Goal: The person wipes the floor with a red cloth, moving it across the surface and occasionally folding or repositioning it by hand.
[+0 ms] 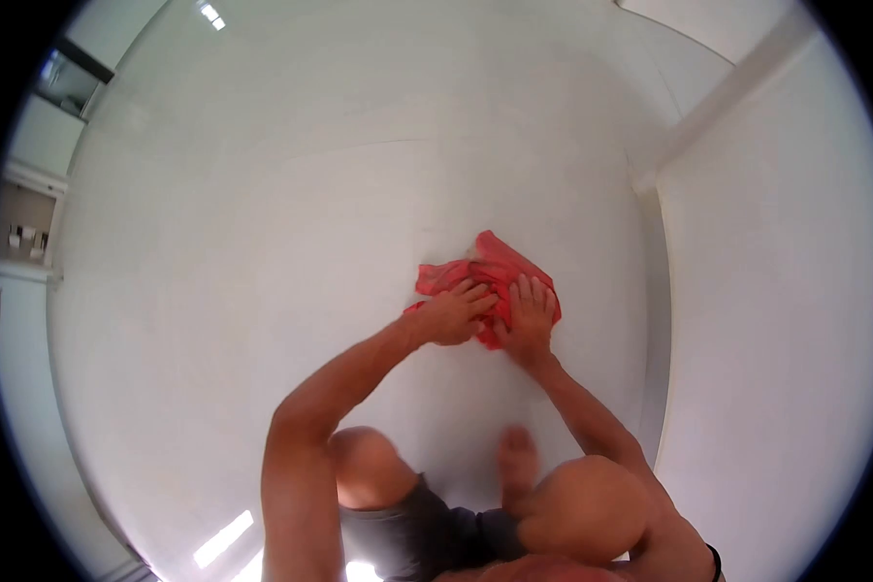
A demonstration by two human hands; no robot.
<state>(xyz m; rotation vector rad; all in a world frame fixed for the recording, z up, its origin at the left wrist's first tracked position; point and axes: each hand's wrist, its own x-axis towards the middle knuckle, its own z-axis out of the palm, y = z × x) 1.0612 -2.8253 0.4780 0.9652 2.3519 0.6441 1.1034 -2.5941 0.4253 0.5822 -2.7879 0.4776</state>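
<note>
A crumpled red cloth (509, 267) lies on the pale, glossy floor (262, 223), its corners spreading outward. My left hand (458, 312) rests on the cloth's near left part, fingers stretched out across it. On the right part, my right hand (531, 325) presses down flat with its fingers spread. The two hands are close together but apart. Both palms face down, and part of the cloth is hidden under them.
My bent knees and a bare foot (517, 456) are close below the hands. A white wall (766, 291) runs along the right side, with a grey base strip (658, 310). Open shelf recesses (27, 228) line the left edge. Light reflects off the floor at lower left.
</note>
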